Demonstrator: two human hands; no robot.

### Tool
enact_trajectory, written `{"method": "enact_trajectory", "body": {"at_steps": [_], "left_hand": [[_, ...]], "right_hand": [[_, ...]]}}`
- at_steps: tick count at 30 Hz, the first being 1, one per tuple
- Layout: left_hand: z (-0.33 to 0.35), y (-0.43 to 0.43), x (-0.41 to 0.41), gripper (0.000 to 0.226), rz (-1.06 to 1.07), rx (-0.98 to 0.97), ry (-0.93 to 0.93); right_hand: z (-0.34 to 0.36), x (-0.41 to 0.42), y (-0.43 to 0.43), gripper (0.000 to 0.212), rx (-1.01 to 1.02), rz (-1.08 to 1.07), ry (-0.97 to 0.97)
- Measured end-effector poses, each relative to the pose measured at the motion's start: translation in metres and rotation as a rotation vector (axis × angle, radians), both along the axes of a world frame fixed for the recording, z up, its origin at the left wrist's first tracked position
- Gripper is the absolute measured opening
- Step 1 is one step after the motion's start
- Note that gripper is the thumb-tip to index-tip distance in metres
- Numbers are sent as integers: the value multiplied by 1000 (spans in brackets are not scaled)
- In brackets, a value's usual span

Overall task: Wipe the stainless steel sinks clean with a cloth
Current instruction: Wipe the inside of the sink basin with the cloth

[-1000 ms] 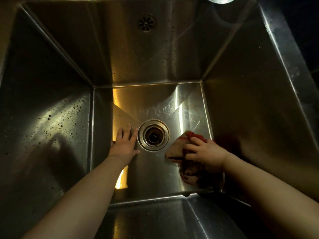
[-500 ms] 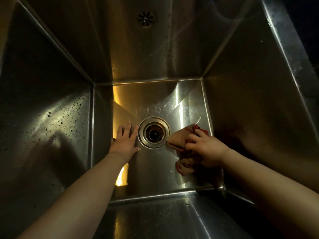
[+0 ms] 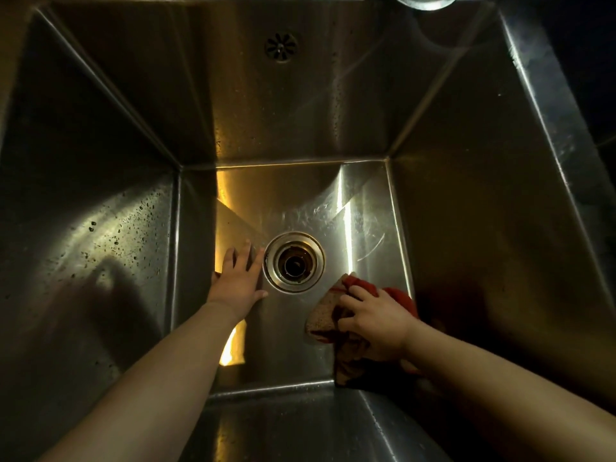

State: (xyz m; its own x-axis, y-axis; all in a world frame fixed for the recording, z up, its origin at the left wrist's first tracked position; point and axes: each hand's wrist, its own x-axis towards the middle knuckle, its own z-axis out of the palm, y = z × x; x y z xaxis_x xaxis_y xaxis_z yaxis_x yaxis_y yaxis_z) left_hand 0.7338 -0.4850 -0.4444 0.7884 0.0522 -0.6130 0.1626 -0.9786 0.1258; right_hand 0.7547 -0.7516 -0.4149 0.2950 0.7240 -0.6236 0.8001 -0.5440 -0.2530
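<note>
Right hand [image 3: 373, 321] grip curled round cloth [image 3: 321, 320], lower right of sink [image 3: 466, 228] floor; left hand [image 3: 238, 278] flat, empty, beside drain [image 3: 295, 261]. Spotted left wall [image 3: 100, 235] looks unwiped: task partway.

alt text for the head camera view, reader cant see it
Seen from above, a person's right hand grips a red and brown cloth on the floor of a deep stainless steel sink, right of the round drain. The left hand rests flat on the floor left of it.

Open sink floor [image 3: 300, 201] beyond the drain [image 3: 295, 261]; cloth [image 3: 321, 320] crowds the near-right corner.
</note>
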Motion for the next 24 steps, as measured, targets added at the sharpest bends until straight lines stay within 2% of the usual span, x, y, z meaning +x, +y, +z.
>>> {"method": "enact_trajectory", "body": {"at_steps": [6, 8, 12, 14, 17, 24], "left_hand": [[-4, 2, 1, 89, -6, 0, -16], [-4, 2, 1, 89, 0, -2, -12], [-4, 2, 1, 89, 8, -4, -6], [-3, 2, 1, 89, 12, -8, -5], [-2, 1, 2, 89, 12, -6, 8], [-2, 2, 1, 89, 8, -4, 6]], "right_hand": [[-2, 6, 4, 47, 222, -331, -10], [-2, 13, 1, 54, 222, -288, 6], [-5, 25, -20, 86, 47, -90, 61], [-5, 26, -24, 92, -7, -32, 56], [-6, 21, -14, 89, -37, 16, 24], [-9, 10, -1, 77, 8, -17, 24]]}}
